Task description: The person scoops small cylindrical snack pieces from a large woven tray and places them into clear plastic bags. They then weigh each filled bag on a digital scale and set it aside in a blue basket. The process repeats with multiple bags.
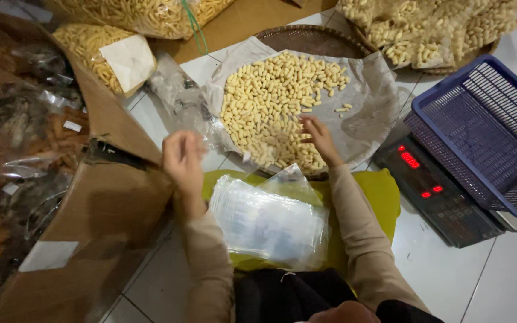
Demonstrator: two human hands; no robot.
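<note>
— White tiled floor [480, 281], everything laid out on it.

— The right hand [318, 139] is down in the pale snack sticks [273, 101] on the paper-lined tray [366, 90], fingers curled, gathering some. The left hand [182, 157] pinches a thin clear bag [181, 96].

— If that bag sags shut, I'd guess pieces spill onto the tiles.

— Flat clear bags [267, 221] are stacked on the lap. A blue basket [480, 128] sits on a red-lit scale [435, 191]; the cardboard box [106, 209] bears a blank white label [48, 256].
</note>
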